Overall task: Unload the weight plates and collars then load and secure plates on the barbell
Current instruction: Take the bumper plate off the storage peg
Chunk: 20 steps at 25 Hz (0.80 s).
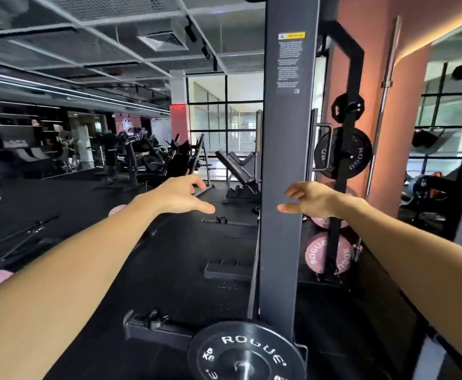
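Currently both hands empty, fingers loose: left hand, right hand flank rack upright; black plate on barbell sleeve below, likely next grab.

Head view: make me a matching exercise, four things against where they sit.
Things:
1. black plate
2. pink plate
3. left hand
4. warning label

Places:
A. high on the upright
B. bottom of frame, on a bar
C. in the air, left of the upright
D. low on the storage rack, right of the upright

Pairs: 1-B, 2-D, 3-C, 4-A
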Motion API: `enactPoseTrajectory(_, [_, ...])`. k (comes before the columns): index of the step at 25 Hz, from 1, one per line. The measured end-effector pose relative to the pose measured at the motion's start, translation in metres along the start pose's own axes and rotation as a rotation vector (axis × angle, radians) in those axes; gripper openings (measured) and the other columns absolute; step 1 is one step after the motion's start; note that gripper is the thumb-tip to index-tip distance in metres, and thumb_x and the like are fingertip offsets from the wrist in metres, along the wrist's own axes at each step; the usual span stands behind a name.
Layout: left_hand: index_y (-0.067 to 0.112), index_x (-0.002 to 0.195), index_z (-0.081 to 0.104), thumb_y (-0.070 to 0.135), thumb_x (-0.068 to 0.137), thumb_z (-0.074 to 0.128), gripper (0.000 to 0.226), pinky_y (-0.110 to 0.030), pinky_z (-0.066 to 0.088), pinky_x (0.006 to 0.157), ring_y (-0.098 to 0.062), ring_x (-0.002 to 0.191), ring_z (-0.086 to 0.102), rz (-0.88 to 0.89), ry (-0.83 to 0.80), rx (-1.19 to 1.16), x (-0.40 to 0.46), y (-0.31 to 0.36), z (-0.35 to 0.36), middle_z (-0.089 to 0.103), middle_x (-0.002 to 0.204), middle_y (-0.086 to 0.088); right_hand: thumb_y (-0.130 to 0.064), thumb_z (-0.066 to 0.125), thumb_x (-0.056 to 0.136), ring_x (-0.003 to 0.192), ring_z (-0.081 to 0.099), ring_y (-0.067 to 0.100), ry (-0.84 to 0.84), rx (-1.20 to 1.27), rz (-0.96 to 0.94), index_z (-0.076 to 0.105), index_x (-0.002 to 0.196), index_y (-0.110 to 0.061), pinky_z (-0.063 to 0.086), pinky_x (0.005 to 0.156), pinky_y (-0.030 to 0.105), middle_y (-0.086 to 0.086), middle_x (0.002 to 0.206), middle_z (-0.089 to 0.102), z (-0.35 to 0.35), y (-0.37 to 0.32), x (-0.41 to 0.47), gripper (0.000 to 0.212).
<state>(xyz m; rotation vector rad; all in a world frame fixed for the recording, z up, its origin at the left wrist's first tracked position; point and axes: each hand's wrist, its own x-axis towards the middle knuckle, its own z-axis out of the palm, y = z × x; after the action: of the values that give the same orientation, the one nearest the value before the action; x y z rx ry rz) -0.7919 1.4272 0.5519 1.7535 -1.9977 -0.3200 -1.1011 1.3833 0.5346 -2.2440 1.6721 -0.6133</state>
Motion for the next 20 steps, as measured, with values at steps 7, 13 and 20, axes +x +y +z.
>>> enactPoseTrajectory(7, [0.034,0.130,0.051,0.049,0.075,0.080,0.064,-0.031,0.037,0.093,-0.020,0.115,0.050,0.036,-0.035,-0.015,0.026,-0.059,0.074,0.049,0.129,0.002,-0.048,0.074,0.079,0.119,0.056,0.021,0.022,0.028,0.050,0.053,0.133,-0.018,0.042,0.106,0.032,0.005,0.132,0.057,0.081,0.034,0.018,0.066])
enactPoseTrajectory(13, [0.035,0.132,0.050,0.053,0.073,0.080,0.069,-0.033,0.038,0.095,-0.018,0.116,0.047,0.016,-0.076,-0.007,-0.013,-0.138,0.181,0.050,0.130,0.003,-0.044,0.079,0.075,0.117,0.056,0.018,0.004,0.000,0.124,0.053,0.133,-0.018,0.042,0.104,0.029,0.003,0.132,0.058,0.192,0.089,-0.035,0.068])
enactPoseTrajectory(20, [0.034,0.135,0.049,0.054,0.072,0.081,0.074,-0.030,0.036,0.094,-0.018,0.114,0.049,0.031,-0.101,-0.061,-0.067,-0.226,0.338,0.050,0.129,0.003,-0.051,0.079,0.072,0.113,0.059,0.020,0.026,-0.061,0.163,0.052,0.134,-0.022,0.046,0.101,0.031,0.000,0.130,0.059,0.350,0.151,-0.084,0.074])
